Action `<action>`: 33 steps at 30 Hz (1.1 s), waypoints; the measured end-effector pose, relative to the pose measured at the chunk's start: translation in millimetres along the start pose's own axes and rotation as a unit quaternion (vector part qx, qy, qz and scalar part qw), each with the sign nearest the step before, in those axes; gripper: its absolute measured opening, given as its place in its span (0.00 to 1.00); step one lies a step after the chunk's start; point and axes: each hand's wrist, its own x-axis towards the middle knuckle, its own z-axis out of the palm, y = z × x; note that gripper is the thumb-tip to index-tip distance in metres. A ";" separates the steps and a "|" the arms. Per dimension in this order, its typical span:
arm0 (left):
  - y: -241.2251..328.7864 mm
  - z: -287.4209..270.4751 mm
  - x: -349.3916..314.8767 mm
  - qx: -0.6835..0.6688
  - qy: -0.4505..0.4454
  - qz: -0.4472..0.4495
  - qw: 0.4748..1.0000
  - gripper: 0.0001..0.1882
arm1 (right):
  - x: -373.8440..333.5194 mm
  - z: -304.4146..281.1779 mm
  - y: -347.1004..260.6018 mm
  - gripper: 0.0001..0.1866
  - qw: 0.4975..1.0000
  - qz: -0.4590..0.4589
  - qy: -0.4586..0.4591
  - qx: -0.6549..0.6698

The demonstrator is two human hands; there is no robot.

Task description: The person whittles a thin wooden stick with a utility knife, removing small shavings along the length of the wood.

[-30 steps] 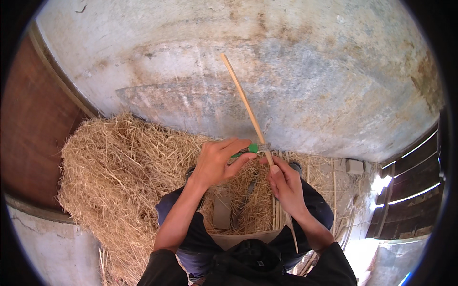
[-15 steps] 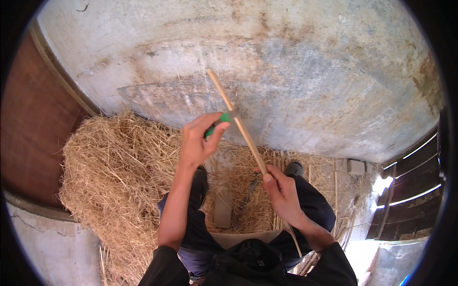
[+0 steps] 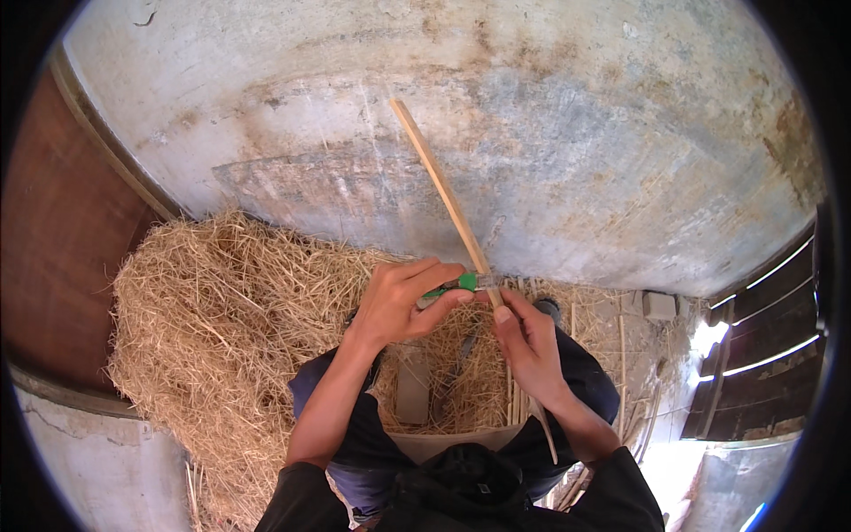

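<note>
My left hand is closed round a small green-handled blade tool. The tool's metal end lies against a long, pale wooden stick; whether it is a knife or a peeler I cannot make out. Just below the blade, my right hand grips the stick between thumb and fingers. The stick slants up and away toward the wall, and its thin lower end shows under my right wrist.
Loose straw is heaped at the left. A weathered wall rises ahead. Between my feet lie a flat block and a dark, curved blade-like thing on straw. At the right are thin sticks and a grey block.
My left hand has moved the tool down along the stick, toward me and right, close to my right hand. The stick's far end has risen slightly; my right hand has barely moved.
</note>
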 end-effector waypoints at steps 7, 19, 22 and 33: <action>2.2 -0.1 4.0 0.020 -0.005 0.003 1.000 0.14 | -1.7 -3.1 -1.2 0.15 0.998 -0.041 0.018 -0.051; -32.7 -27.8 16.6 0.033 0.142 -0.043 0.988 0.14 | -15.3 4.9 -1.4 0.16 0.996 -0.025 -0.010 -0.087; -34.5 -40.7 19.2 0.027 0.154 -0.046 0.987 0.13 | -14.7 3.6 -14.2 0.17 0.995 -0.006 -0.039 -0.089; -23.5 -27.7 9.8 -0.027 0.090 -0.043 0.995 0.14 | -9.1 -1.0 -13.2 0.16 0.991 -0.049 -0.017 -0.126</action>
